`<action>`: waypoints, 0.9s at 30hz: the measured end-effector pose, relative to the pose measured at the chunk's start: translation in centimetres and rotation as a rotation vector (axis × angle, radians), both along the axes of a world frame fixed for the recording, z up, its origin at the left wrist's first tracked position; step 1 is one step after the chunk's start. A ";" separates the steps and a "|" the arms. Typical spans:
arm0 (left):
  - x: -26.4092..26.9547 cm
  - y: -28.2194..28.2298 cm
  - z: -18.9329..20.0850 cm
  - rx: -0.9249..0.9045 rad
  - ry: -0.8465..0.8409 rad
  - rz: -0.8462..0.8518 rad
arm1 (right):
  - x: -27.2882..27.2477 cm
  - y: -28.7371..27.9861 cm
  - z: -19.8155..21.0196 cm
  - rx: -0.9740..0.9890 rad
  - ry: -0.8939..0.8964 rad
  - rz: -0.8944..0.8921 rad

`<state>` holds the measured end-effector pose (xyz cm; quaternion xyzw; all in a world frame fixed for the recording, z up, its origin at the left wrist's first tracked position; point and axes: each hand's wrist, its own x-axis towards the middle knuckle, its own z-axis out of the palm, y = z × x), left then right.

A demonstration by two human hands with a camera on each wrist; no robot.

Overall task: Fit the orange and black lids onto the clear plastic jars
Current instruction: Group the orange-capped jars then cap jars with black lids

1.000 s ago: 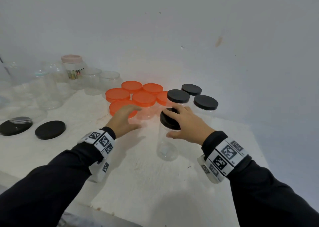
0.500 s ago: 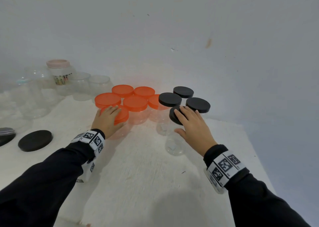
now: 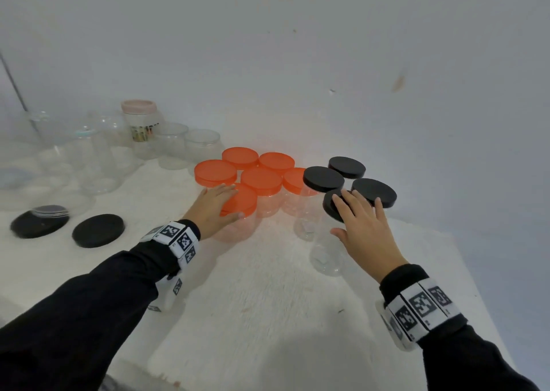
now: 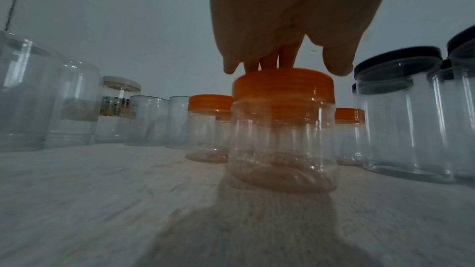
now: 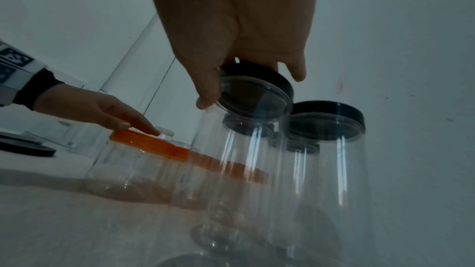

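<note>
My left hand (image 3: pixel 218 207) lies flat on the orange lid (image 3: pixel 242 201) of the nearest orange-lidded jar; in the left wrist view its fingers (image 4: pixel 282 58) rest on that lid (image 4: pixel 282 86) above the clear jar (image 4: pixel 280 139). My right hand (image 3: pixel 358 221) covers the black lid (image 3: pixel 331 209) of a tall clear jar (image 3: pixel 324 251), fingers spread straight. In the right wrist view its thumb (image 5: pixel 205 92) touches the lid's rim (image 5: pixel 281 82), and this jar (image 5: pixel 244 170) leans slightly. Several other orange-lidded jars (image 3: pixel 262 179) and three black-lidded jars (image 3: pixel 323 178) stand just behind.
Two loose black lids (image 3: pixel 98 230) (image 3: pixel 38 222) lie at the left on the white table (image 3: pixel 268 316). Several unlidded clear jars (image 3: pixel 172 146) and a pink-lidded jar (image 3: pixel 138 108) crowd the back left. The wall is close behind, and the table's right edge (image 3: pixel 464 259) is near.
My right hand pushed the black-lidded jar back against the other black-lidded jars, and its fingers straightened. My left hand slid forward onto the nearest orange lid.
</note>
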<state>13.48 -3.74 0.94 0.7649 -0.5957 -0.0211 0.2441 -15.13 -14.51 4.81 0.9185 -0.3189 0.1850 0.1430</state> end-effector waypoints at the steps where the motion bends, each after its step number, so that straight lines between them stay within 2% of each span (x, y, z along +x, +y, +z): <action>1: 0.4 0.8 0.1 -0.032 0.025 0.001 | 0.2 0.3 0.2 -0.021 0.001 0.004; 5: 3.3 4.5 0.4 -0.128 0.068 0.084 | 2.5 2.4 1.1 -0.059 -0.099 0.175; 8: 6.9 7.3 -0.1 -0.088 0.048 0.196 | 6.0 3.9 1.0 0.012 -0.149 0.351; 11: 10.4 10.0 -0.7 -0.005 0.044 0.300 | 10.0 4.8 -0.1 0.129 -0.121 0.430; 15: 14.0 12.1 -1.3 0.215 0.042 0.351 | 14.7 5.0 -1.5 0.249 -0.034 0.402; 22: 16.8 12.7 -1.9 0.560 0.020 0.279 | 18.8 4.3 -2.9 0.328 0.123 0.231; 25: 17.2 12.5 -2.0 0.622 0.008 0.254 | 19.2 4.1 -3.2 0.317 0.131 0.212; 27: 17.5 12.5 -2.3 0.601 0.016 0.257 | 19.3 4.3 -3.1 0.318 0.136 0.202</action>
